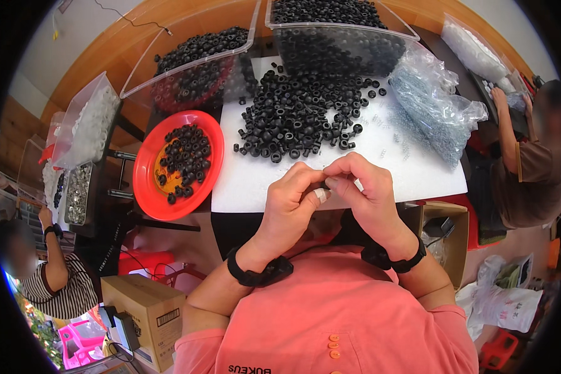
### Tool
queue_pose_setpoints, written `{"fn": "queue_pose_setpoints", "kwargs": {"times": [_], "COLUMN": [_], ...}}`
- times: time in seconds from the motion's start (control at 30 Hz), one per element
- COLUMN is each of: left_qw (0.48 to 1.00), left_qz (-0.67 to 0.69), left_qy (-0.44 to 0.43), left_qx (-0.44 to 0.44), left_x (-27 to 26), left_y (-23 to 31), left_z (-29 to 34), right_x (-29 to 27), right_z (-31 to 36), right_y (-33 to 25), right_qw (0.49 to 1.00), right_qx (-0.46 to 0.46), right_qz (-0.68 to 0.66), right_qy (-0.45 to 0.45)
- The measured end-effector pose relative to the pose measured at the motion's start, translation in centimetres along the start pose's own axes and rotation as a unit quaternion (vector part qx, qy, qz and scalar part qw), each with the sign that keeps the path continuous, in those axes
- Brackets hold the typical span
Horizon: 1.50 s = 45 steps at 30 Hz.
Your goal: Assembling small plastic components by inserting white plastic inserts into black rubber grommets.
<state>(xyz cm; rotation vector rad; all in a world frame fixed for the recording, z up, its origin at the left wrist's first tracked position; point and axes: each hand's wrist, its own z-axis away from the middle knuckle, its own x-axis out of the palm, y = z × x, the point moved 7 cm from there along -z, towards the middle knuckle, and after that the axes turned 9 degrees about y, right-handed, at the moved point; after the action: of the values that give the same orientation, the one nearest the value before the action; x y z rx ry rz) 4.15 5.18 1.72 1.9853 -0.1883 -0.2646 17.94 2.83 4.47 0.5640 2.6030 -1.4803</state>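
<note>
My left hand [291, 201] and my right hand [366, 192] meet over the near edge of a white board [411, 177]. Their thumbs and forefingers are closed together on a small black plastic piece [324, 185], mostly covered by the fingertips. White tape wraps my left thumb. Beyond the hands lies a heap of small black round plastic parts [305, 112], many with holes. A clear plastic bag of tiny metal springs [427, 115] lies to the right, with loose springs [383, 151] beside it. At the left, a red plate [144, 193] holds several black parts.
Two clear bins of black parts [206, 53] [340, 47] stand at the back. Cardboard boxes [142, 315] [456, 227] flank me below table height. One person [59, 274] works at the far left, another [530, 168] at the far right.
</note>
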Motion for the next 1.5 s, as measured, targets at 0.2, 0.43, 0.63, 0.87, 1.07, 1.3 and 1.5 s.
{"fn": "queue_pose_setpoints", "kwargs": {"times": [0.2, 0.43, 0.63, 0.87, 1.07, 1.3, 1.5], "left_qw": [0.993, 0.988, 0.976, 0.971, 0.963, 0.984, 0.975], "left_qz": [0.066, 0.103, 0.132, 0.14, 0.16, 0.119, 0.161], "left_qy": [0.001, 0.0, 0.006, -0.01, -0.012, 0.03, 0.019], "left_qx": [-0.099, -0.117, -0.176, -0.192, -0.217, -0.127, -0.153], "left_x": [-0.2, -0.5, -0.5, -0.5, -0.6, -1.8, -2.0], "left_y": [-0.6, -1.3, -1.6, -1.8, -2.1, -1.4, -1.9], "left_z": [0.0, 0.0, 0.2, 0.1, 0.2, 0.1, 0.0], "right_x": [-0.5, -0.7, -0.4, 0.3, -0.1, -2.6, -0.6], "right_z": [0.4, 0.6, 1.2, 1.9, 1.3, -2.6, -3.0], "right_y": [0.7, -1.1, -1.9, -2.5, -2.7, 2.8, 3.0], "right_qw": [0.993, 0.995, 0.97, 0.943, 0.948, 0.891, 0.837], "right_qx": [0.091, -0.071, -0.159, -0.253, -0.232, -0.096, -0.152], "right_qz": [-0.068, 0.067, 0.179, 0.214, 0.215, 0.442, 0.526], "right_qy": [0.029, 0.013, 0.04, 0.021, 0.018, 0.044, -0.004]}}
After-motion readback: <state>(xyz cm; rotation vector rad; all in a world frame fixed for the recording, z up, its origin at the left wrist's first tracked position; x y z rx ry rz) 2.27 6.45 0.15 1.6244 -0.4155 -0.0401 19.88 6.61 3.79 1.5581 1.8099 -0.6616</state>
